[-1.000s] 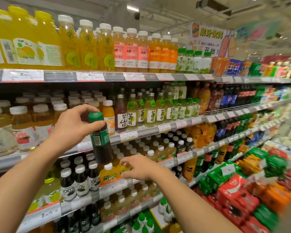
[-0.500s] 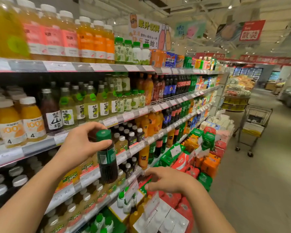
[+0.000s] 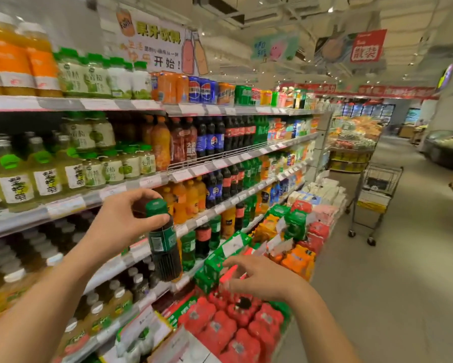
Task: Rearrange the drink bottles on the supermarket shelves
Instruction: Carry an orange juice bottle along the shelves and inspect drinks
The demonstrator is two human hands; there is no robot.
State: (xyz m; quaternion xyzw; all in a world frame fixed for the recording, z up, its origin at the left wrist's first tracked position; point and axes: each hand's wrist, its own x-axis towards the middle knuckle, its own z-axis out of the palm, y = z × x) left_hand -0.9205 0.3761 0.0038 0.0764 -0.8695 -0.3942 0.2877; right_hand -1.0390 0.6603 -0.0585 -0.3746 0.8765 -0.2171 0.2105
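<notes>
A dark drink bottle (image 3: 165, 247) with a green cap and green label hangs upright in front of the shelves. My left hand (image 3: 120, 221) grips it by the neck, thumb just under the cap. My right hand (image 3: 262, 277) hovers lower right with fingers spread and loosely bent, holding nothing, above red shrink-wrapped packs (image 3: 233, 326). Rows of drink bottles fill the shelves (image 3: 152, 180): pale green-capped ones (image 3: 110, 169) at left, orange ones (image 3: 186, 197) and dark cola bottles (image 3: 212, 140) behind the held bottle.
Green, orange and red multipacks (image 3: 296, 226) are stacked along the shelf foot. A wire shopping trolley (image 3: 374, 197) stands in the aisle at right. The grey aisle floor (image 3: 390, 297) runs past it toward produce stands.
The view has swung right along the aisle. My left hand keeps hold of the green-capped bottle, now in front of the orange and cola bottles. My right hand has sunk lower over the red packs.
</notes>
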